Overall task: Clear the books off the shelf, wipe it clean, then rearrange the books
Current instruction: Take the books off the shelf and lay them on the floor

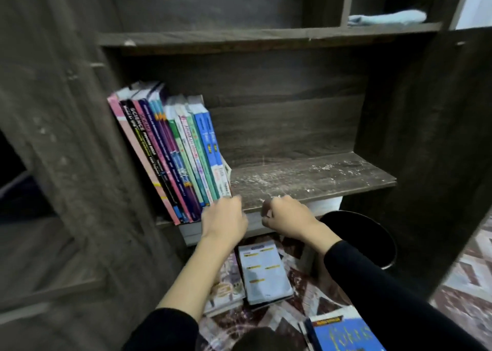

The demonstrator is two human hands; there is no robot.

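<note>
Both arms wear plain black long sleeves. The left sleeve (162,329) is pushed up near the elbow, leaving the forearm (191,276) bare down to the left hand (223,219). The right sleeve (378,289) reaches the wrist, just behind the right hand (288,221). Both hands are bare.

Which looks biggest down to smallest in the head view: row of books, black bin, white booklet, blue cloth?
Largest: row of books
Then black bin and white booklet, too alike to rank; bin partly hidden
Smallest: blue cloth
</note>
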